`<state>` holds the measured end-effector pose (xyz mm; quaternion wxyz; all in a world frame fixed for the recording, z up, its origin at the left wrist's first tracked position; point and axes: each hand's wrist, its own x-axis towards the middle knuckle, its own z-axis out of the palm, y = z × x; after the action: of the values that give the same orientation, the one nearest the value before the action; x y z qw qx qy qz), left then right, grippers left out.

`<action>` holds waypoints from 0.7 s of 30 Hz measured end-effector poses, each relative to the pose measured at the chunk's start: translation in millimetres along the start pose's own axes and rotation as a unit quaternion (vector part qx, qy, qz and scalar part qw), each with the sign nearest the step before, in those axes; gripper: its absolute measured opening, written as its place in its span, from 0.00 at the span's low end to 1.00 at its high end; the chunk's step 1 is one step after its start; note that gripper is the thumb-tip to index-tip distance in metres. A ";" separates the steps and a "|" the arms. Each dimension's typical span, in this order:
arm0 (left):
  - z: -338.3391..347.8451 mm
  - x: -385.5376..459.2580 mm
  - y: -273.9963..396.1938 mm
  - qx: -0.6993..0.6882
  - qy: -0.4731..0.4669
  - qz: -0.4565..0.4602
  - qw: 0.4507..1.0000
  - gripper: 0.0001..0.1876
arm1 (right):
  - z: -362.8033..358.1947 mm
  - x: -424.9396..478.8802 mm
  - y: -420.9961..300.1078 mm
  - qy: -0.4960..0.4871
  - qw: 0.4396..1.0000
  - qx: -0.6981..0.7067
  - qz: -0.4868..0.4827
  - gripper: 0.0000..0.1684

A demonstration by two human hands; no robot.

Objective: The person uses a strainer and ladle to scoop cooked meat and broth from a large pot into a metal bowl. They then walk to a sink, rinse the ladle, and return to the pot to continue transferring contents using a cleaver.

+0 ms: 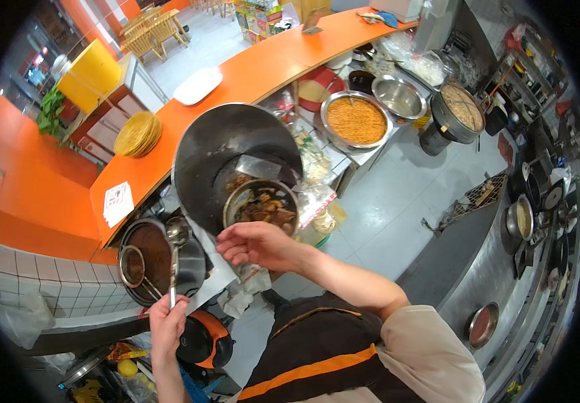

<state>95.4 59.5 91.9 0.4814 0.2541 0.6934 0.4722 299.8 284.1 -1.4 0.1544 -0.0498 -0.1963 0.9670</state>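
My left hand (167, 320) is closed around the handle of a metal ladle (177, 231), whose bowl hangs over the rim side of a pot of brown liquid (156, 247). A round mesh strainer (132, 266) lies over the same pot, its handle running to beside my left hand; whether I grip it too cannot be told. My right hand (257, 244) is held palm inward with loosely bent fingers and nothing visible in it. Just beyond it sits a steel bowl of dark braised food pieces (264, 206), inside a large dark metal vessel (239, 128) with a cleaver-like blade (258, 166).
An orange counter (249, 65) curves behind the vessel, bearing a white tray (198, 86), stacked yellow plates (138, 134) and printed sheets (118, 204). To the right stand a basin of orange shredded food (356, 120) and an empty steel basin (399, 96). A steel worktop (471, 282) runs along the right.
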 end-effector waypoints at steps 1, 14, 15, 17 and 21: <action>27.1 6.0 0.5 0.010 -0.022 0.001 1.000 0.07 | -13.7 -24.5 -15.6 -0.008 1.000 0.010 -0.024 0.20; 463.5 99.6 78.4 0.130 -0.407 -0.020 0.904 0.06 | -136.1 -374.0 -175.2 0.305 0.890 0.046 -0.335 0.12; 501.6 107.0 82.7 0.147 -0.429 -0.024 0.891 0.06 | -146.0 -401.8 -182.1 0.330 0.868 0.050 -0.368 0.10; 566.7 122.1 86.9 0.186 -0.469 -0.032 0.863 0.06 | -161.9 -448.1 -193.9 0.354 0.831 0.062 -0.425 0.06; 695.9 152.3 91.6 0.219 -0.541 -0.050 0.810 0.08 | -206.5 -526.9 -227.5 0.359 0.786 0.092 -0.495 0.06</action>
<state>655.5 506.7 46.1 0.7335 0.5322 0.4172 0.0693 894.9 390.8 -82.3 0.6753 -0.2744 -0.0343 0.6837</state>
